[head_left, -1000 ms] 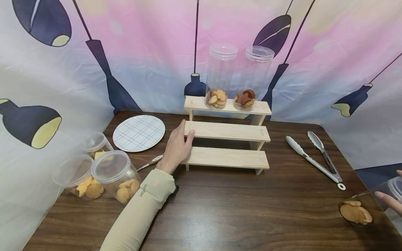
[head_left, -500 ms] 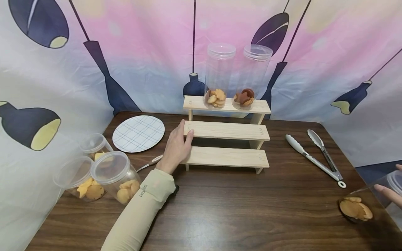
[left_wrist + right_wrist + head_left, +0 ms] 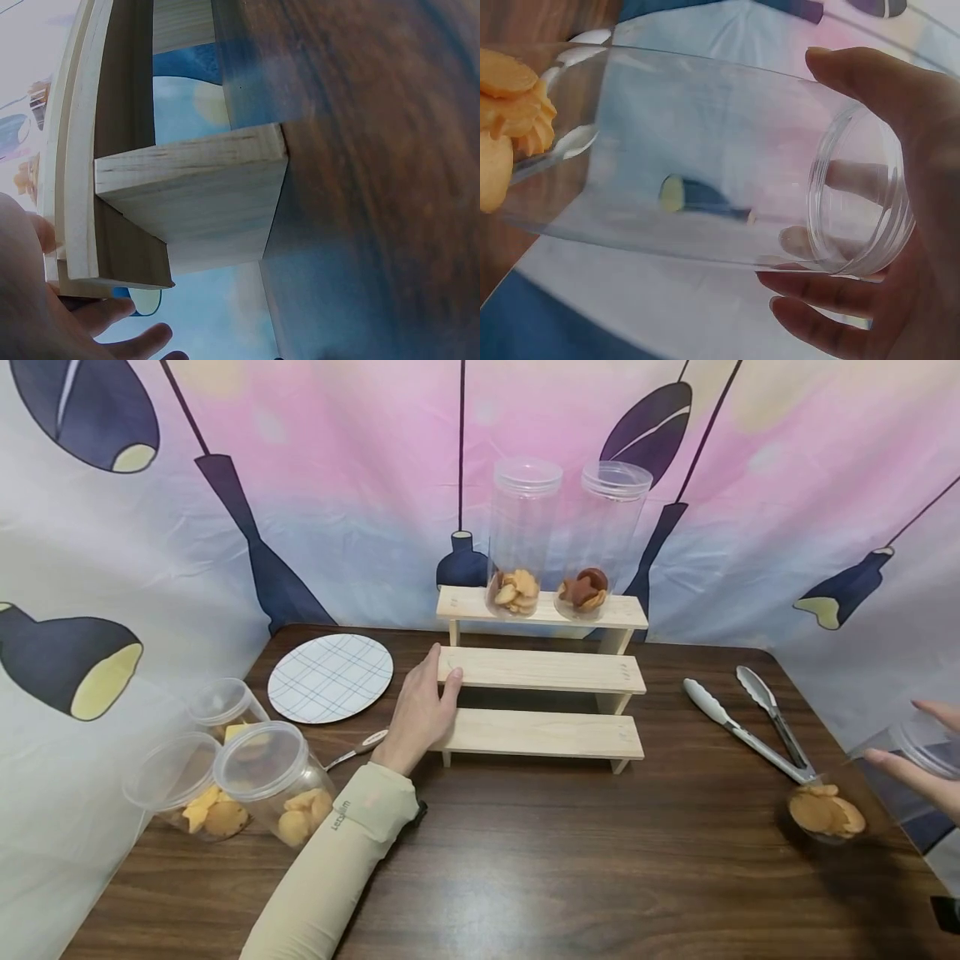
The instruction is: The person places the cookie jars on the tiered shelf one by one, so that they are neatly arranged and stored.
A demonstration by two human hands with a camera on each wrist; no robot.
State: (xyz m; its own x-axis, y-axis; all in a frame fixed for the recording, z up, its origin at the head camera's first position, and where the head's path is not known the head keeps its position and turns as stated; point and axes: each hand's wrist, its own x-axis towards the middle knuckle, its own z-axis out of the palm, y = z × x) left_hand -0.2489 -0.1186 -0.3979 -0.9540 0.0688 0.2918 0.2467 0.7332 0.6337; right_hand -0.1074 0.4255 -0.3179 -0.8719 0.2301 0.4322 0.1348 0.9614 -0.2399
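A three-tier wooden display stand [image 3: 543, 669] stands on the dark table. My left hand [image 3: 420, 714] holds its left end, with the thumb over the middle tier; in the left wrist view several fingers reach past the end of a plank [image 3: 82, 180]. At the right edge, my right hand [image 3: 918, 777] grips a clear plastic jar [image 3: 705, 161] around its lid end. The jar leans, with several cookies [image 3: 825, 814] in its bottom, over the table's right side near the tongs. Two tall jars, one with pale cookies [image 3: 516, 592] and one with brown cookies [image 3: 583, 591], stand on the top tier.
Metal tongs [image 3: 750, 727] lie spread at the right. Three lidded cookie jars [image 3: 273, 785] cluster at the left edge. A checked oval plate [image 3: 330, 678] lies at the back left, beside a utensil with a brown handle [image 3: 367, 743]. A patterned curtain [image 3: 360, 493] hangs behind.
The right hand has moved the jar up and to the left, so its bottom now overlaps the end of the tongs. The left hand has stayed on the stand.
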